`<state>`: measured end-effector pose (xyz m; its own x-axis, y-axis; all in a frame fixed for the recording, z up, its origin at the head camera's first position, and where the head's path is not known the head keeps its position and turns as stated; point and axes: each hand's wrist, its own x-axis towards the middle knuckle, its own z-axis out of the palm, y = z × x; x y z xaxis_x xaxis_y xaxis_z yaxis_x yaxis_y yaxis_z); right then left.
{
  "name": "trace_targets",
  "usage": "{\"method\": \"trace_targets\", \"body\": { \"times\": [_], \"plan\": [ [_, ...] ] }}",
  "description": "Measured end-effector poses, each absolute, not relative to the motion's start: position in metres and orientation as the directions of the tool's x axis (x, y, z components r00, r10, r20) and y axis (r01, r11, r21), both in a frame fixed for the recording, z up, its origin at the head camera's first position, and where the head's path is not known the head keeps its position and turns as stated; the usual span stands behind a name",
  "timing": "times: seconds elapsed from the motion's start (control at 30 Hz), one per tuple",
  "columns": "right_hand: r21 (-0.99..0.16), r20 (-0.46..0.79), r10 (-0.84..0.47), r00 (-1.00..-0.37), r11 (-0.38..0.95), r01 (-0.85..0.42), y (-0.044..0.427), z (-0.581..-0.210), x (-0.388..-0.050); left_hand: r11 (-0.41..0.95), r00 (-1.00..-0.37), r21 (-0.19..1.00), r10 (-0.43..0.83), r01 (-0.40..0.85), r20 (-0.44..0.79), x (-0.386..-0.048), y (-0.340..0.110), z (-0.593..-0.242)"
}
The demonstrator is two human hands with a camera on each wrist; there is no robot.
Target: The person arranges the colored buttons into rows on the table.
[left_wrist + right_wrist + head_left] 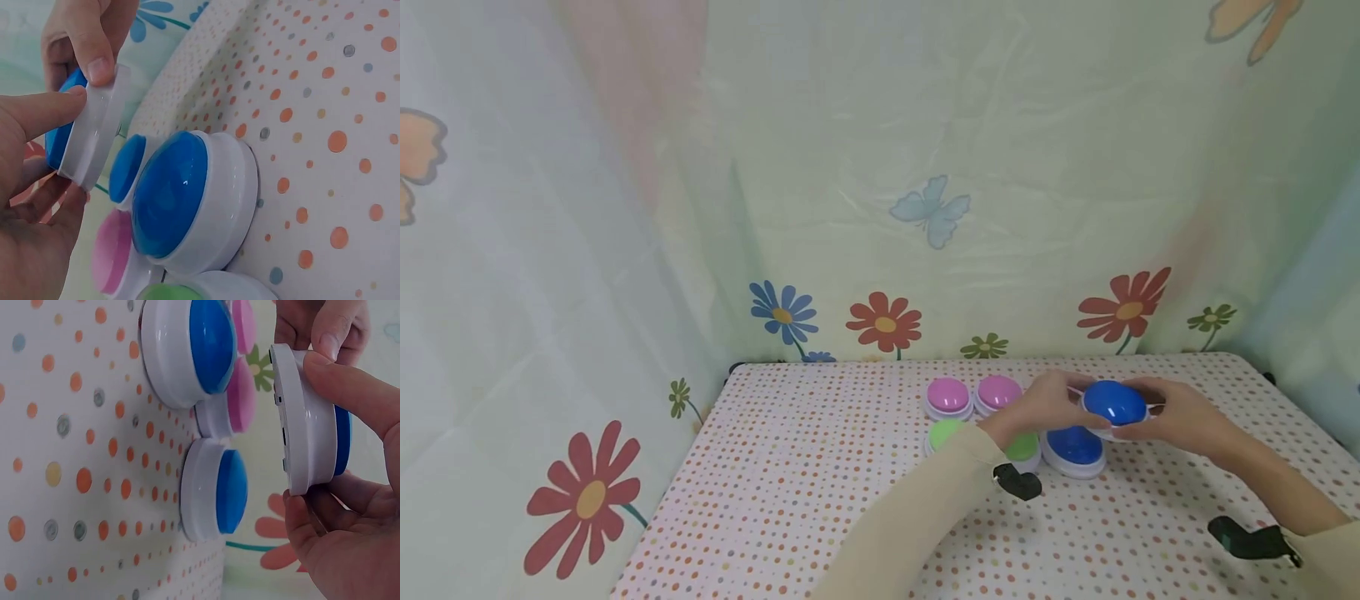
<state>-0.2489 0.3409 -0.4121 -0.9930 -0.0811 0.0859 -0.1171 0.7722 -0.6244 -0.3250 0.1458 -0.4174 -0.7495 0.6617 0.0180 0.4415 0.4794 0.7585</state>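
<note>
Both hands hold a blue dome push button (1115, 402) with a white base, raised above the table. The left hand (1043, 407) grips its left side and the right hand (1183, 418) its right side. In the left wrist view, thumbs press on the white rim (97, 128) and fingers curl underneath. The right wrist view shows the button's white base (306, 419) tilted. Below it, another blue button (1075, 447) sits on the table. A further blue button (231, 490) stands behind, hidden by the hands in the head view.
Two pink buttons (947, 395) stand at the back, with two green buttons (943, 432) before them, partly covered by the left arm. A dotted cloth (775, 483) covers the table. A flowered curtain (865, 250) hangs behind it.
</note>
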Motion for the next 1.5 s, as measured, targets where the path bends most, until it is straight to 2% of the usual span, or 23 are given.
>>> {"method": "trace_targets", "body": {
  "times": [0.43,0.7,1.17,1.5],
  "plan": [
    [-0.634,0.006,-0.063,-0.998,0.772,-0.053,0.361,-0.431,-0.26,0.534,-0.748,0.716,0.663,0.45,-0.024,-0.333,0.161,-0.427],
    [-0.632,-0.008,-0.04,-0.999,0.775,-0.026,0.37,-0.439,-0.249,0.566,-0.696,0.621,0.717,0.542,-0.046,-0.331,0.174,-0.436],
    [-0.628,-0.13,0.013,-0.991,0.773,0.092,0.388,-0.455,-0.236,0.552,-0.643,0.623,0.759,0.555,-0.1,-0.319,0.192,-0.45],
    [-0.663,-0.141,-0.016,-0.99,0.744,0.083,0.382,-0.462,-0.234,0.566,-0.663,0.621,0.742,0.542,-0.098,-0.32,0.186,-0.457]
  ]
}}
